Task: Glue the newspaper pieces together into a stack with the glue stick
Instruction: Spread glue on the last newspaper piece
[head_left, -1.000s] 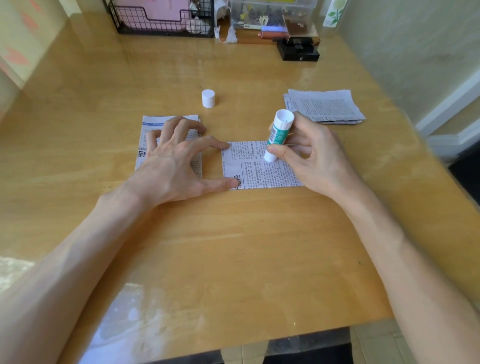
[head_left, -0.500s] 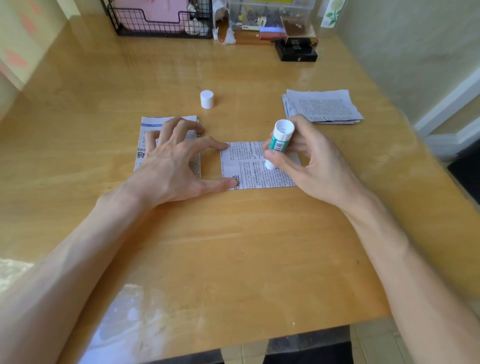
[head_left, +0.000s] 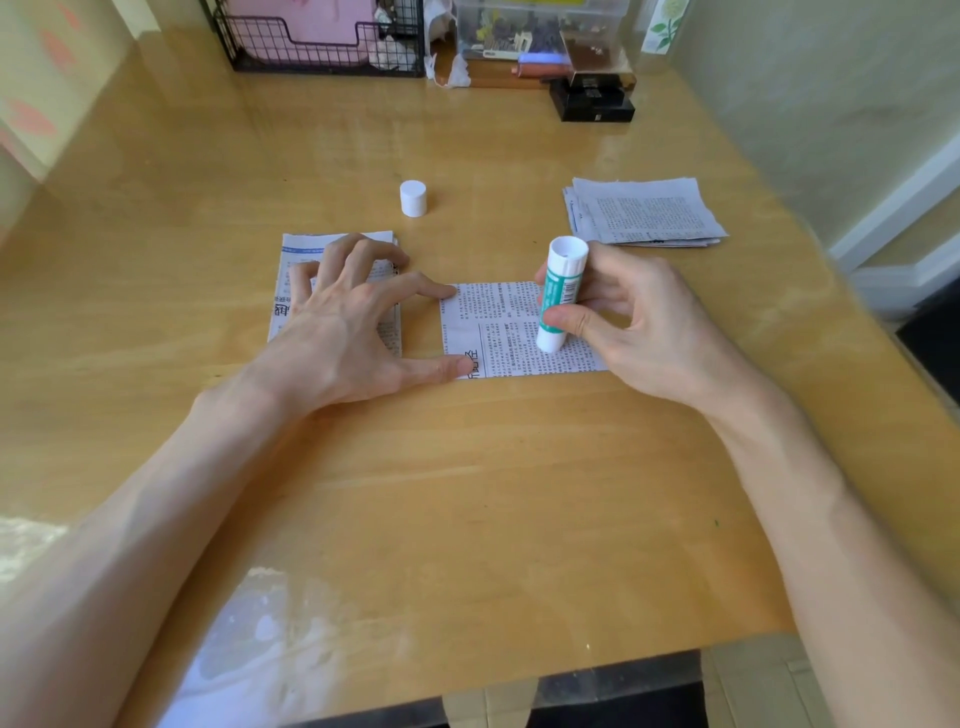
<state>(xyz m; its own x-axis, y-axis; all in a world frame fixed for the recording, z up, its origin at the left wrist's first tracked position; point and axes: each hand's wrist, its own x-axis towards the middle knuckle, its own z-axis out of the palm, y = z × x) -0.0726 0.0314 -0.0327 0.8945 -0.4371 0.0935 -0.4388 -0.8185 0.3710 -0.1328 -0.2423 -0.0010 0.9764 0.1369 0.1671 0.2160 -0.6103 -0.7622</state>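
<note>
The right hand (head_left: 654, 332) is wrapped round the white and green glue stick (head_left: 558, 296), thumb in front and fingers behind, a bit right of the middle of the frame. The glue stick stands almost straight up, with its bottom end on the flat piece of printed newspaper (head_left: 498, 322). A second ago that end was higher up on the paper; now it has slid down toward the bottom edge. So I think glue is being rubbed on in a stroke, and the lower part is getting its share. The right end of the piece is hidden under the right hand.

The left hand (head_left: 337, 332) holds nothing. Its fingers are spread, and the pointer finger and thumb press on the left edge of the same piece, as before, so the paper cannot slide. Its other fingers rest on the small stack of newspaper pieces (head_left: 296, 249) just to the left. The round white cap (head_left: 413, 197) stands above, in the upper middle. A pile of loose newspaper pieces (head_left: 644, 210) waits at the upper right of the yellow wooden table (head_left: 467, 493), so more gluing is left.
</note>
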